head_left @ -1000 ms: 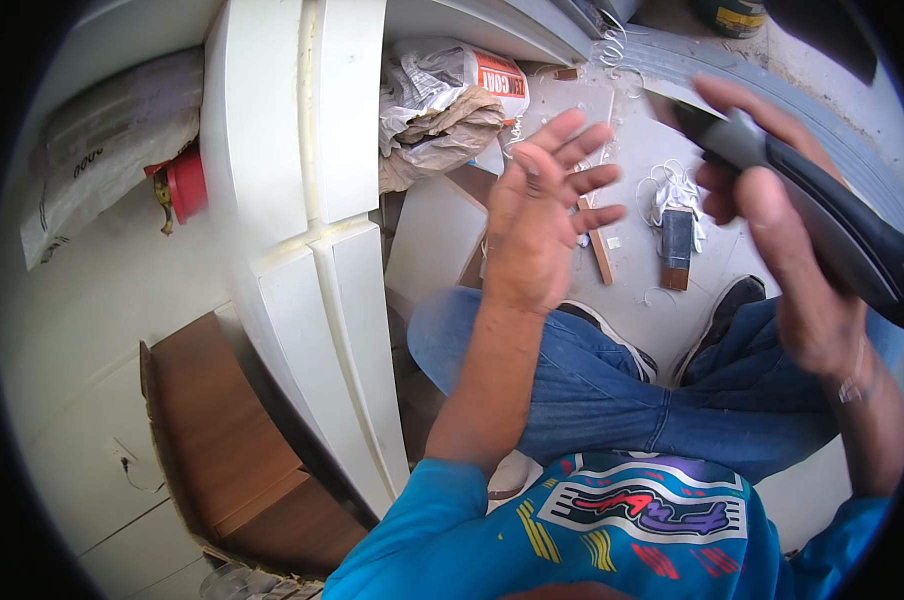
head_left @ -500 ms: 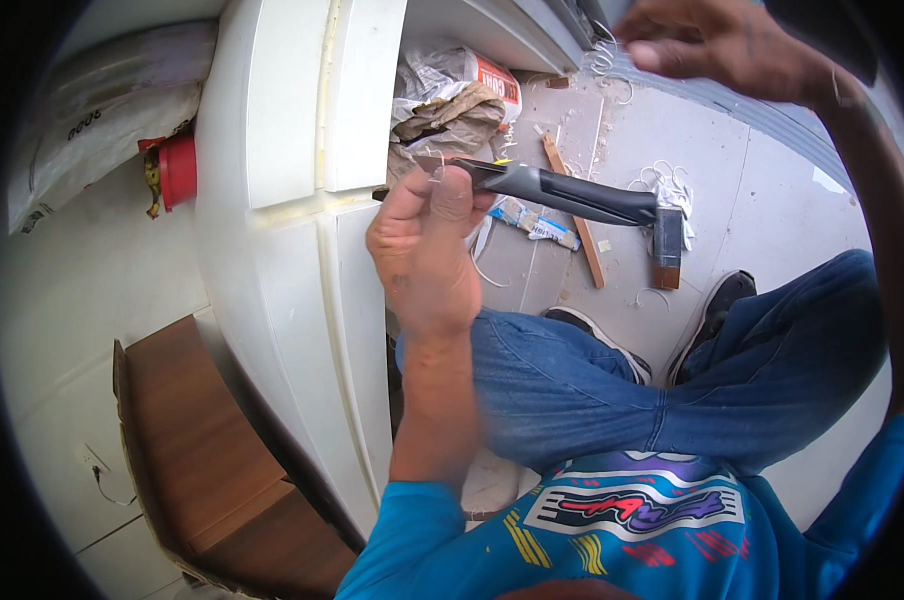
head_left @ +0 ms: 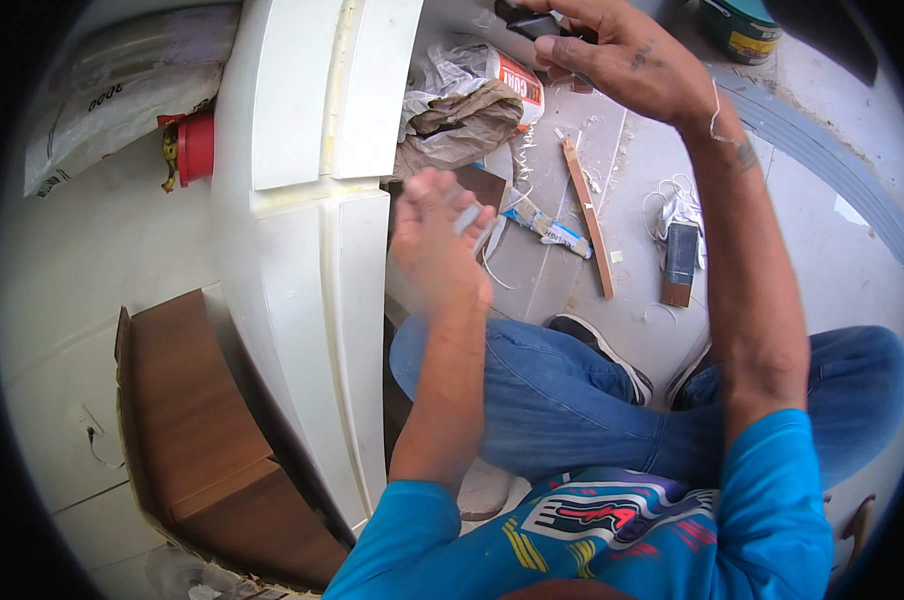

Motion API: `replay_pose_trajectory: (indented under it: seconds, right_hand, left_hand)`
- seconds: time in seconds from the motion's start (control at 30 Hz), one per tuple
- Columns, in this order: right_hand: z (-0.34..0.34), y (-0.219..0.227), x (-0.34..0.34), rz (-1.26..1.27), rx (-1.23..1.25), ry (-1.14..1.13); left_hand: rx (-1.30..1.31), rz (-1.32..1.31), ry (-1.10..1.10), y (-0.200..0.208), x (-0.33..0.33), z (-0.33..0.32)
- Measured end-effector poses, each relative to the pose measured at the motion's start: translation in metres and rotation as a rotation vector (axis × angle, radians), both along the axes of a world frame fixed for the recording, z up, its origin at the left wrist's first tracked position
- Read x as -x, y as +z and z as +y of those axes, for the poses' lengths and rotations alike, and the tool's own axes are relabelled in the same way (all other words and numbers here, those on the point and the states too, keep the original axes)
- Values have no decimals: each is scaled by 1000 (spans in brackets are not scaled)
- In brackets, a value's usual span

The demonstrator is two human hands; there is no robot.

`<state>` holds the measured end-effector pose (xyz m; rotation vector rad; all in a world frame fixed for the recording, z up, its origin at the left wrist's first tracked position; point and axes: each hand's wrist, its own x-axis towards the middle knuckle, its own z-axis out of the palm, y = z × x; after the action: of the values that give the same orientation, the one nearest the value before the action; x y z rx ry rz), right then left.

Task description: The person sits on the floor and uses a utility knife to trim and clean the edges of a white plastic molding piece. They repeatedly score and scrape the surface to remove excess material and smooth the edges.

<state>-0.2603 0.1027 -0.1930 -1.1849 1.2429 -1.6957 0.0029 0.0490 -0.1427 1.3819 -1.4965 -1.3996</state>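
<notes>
My left hand is raised beside the white panelled cabinet, its fingers spread and slightly blurred. A pale patch shows between those fingers; I cannot make out whether it is a thing or the floor behind. My right hand reaches across the top of the view, with thumb and fingers closed about a black utility knife. Most of the knife is hidden by the hand or blurred. A thin pale loop circles my right wrist.
On the tiled floor lie a wooden strip, a blue-and-white tube, a dark block beside white cord and crumpled bags. A green tub stands at the far right. Brown boards lean at left.
The knife has left my left hand, which has opened. My right hand has swung in toward the middle at the top, now with the knife at its fingers.
</notes>
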Motion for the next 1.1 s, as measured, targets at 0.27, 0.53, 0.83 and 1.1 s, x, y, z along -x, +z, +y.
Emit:
replay_pose_trajectory:
  seconds: [0.27,0.53,0.83,1.1]
  right_hand:
    - [-45,-73,-60,-170,274,-313]
    - [-39,-64,-53,34,137,-375]
    - [-45,-74,-59,-34,176,-340]
    - [-50,-60,-58,35,180,-507]
  left_hand:
    - [233,100,53,-21,0,-12]
    - [288,105,127,-25,16,-14]
    - [274,142,121,-30,16,-16]
    - [177,256,211,-28,19,-25]
